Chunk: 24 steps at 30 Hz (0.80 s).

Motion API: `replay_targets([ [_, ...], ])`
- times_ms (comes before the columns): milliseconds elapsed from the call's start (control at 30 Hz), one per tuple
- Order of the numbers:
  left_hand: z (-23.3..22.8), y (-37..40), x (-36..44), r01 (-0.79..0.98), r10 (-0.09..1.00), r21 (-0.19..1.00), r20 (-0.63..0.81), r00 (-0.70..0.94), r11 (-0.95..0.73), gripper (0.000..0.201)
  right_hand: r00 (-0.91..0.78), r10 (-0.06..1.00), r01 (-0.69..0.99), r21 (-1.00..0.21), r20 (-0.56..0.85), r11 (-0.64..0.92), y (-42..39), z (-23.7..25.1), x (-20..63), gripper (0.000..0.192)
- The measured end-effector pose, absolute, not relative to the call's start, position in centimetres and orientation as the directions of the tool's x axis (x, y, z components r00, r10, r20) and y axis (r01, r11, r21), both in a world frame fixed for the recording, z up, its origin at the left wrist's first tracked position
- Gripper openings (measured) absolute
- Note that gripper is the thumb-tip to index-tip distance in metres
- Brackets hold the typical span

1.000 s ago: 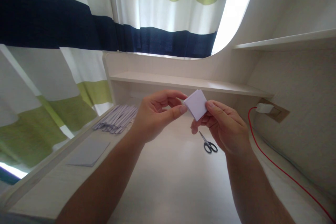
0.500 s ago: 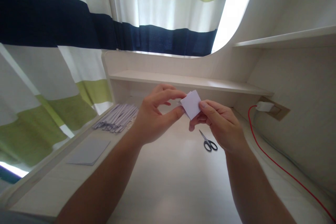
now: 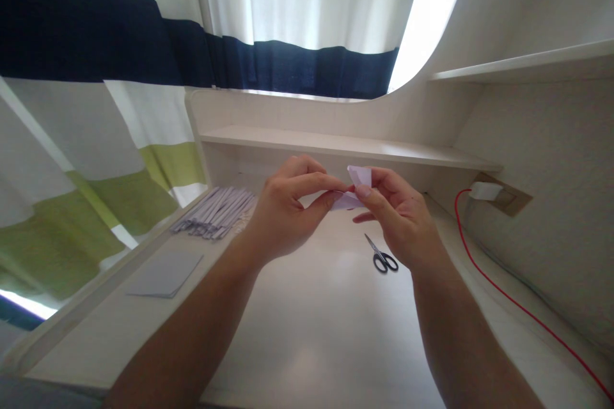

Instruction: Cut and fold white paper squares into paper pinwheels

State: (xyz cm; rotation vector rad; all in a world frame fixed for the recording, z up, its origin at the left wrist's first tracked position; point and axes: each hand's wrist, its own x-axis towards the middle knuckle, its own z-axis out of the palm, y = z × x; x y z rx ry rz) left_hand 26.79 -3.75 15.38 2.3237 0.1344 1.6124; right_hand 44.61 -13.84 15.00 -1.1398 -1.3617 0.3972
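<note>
Both hands hold a small folded piece of white paper (image 3: 354, 184) in the air above the desk, at the middle of the head view. My left hand (image 3: 285, 208) pinches its left side between thumb and forefinger. My right hand (image 3: 396, 217) pinches its right side, and the fingertips of the two hands nearly touch. Most of the paper is hidden between the fingers; only a tilted upper flap and a lower edge show.
Small black-handled scissors (image 3: 381, 255) lie on the white desk (image 3: 316, 313) under my right hand. A pile of folded paper strips (image 3: 215, 212) and a grey-white sheet stack (image 3: 165, 273) lie at left. A red cable (image 3: 499, 291) runs from a wall plug (image 3: 484, 190) along the right.
The paper showed as a flat square facing me; my hands have come closer together and tilted or folded it, so now only narrow parts show. The view shifted slightly downward.
</note>
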Motion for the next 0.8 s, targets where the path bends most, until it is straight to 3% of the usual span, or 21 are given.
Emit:
replay_targets([
  [200,15.8,-4.1,26.8,-0.14,0.318,0.375,0.894,0.316,-0.916,0.012,0.285,0.783,0.218,-0.833,0.552,0.508,-13.8,15.4,44.7,0.048],
  [567,15.0,-4.5,27.8,-0.321,0.558,0.56,0.823,0.109,-0.763,0.009,0.276,0.768,0.216,-0.816,0.578,0.536,-13.5,15.0,44.7,0.06],
  [800,15.2,-2.8,27.9,-0.458,0.777,0.791,0.563,0.281,-0.406,0.009,0.232,0.809,0.135,-0.841,0.54,0.523,-13.7,15.2,44.9,0.063],
])
